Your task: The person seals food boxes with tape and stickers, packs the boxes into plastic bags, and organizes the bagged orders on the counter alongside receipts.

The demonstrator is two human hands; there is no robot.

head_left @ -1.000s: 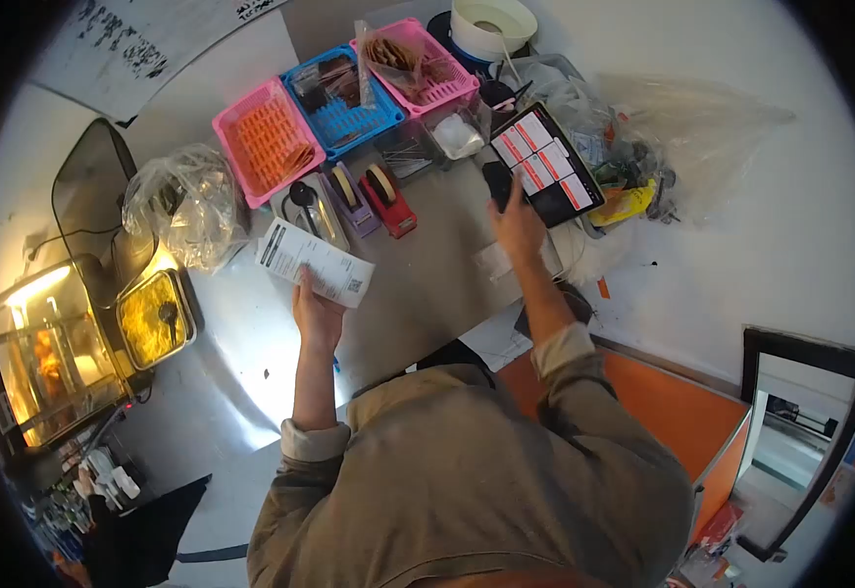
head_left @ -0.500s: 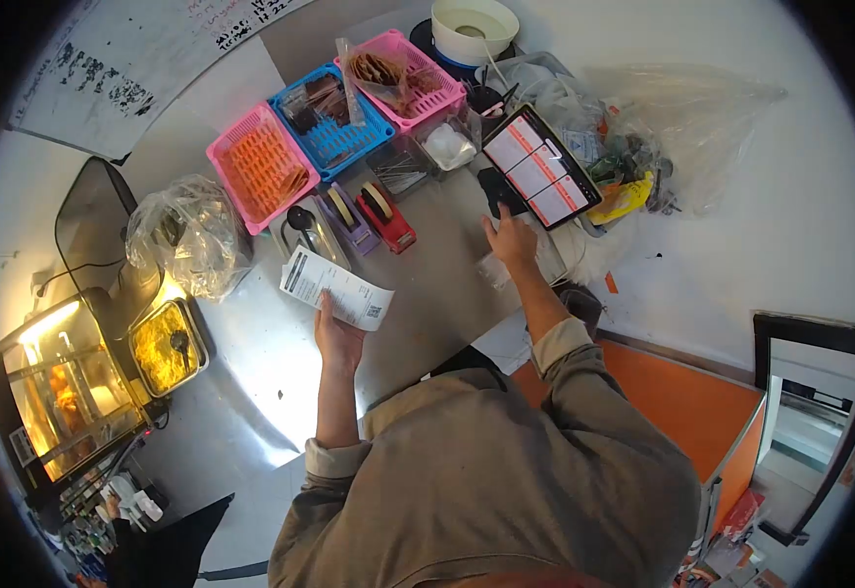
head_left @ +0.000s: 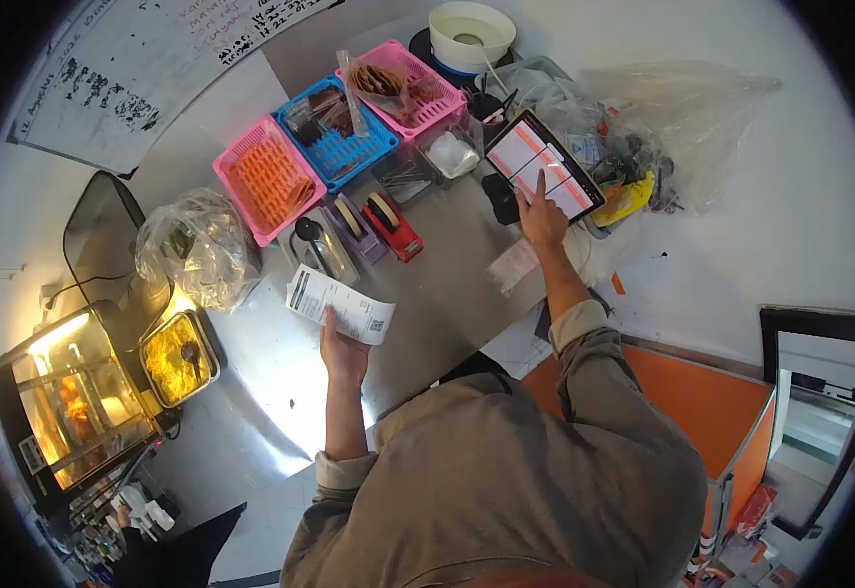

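My left hand (head_left: 345, 357) pinches the lower edge of a printed paper receipt (head_left: 337, 302), thumb on top, above the steel table. The receipt has text, a QR code at its right end and a slight curl. My right hand (head_left: 543, 223) holds nothing. Its index finger is stretched out over the screen of a tablet (head_left: 567, 174), at or very near the glass; contact is hard to confirm. White and orange-red panels fill the screen. A small black device (head_left: 500, 199) lies left of the tablet, close to my right thumb.
Red (head_left: 393, 227) and purple (head_left: 360, 230) tape dispensers stand beyond the receipt. Behind them are pink (head_left: 268, 181) and blue (head_left: 336, 132) baskets. A plastic bag (head_left: 197, 250) and a tray of yellow food (head_left: 180, 361) sit at left. Another person's hand (head_left: 125, 514) shows at lower left.
My right hand has moved up and right, from beside the black device onto the tablet screen. My left hand still holds the receipt. The view has shifted slightly.
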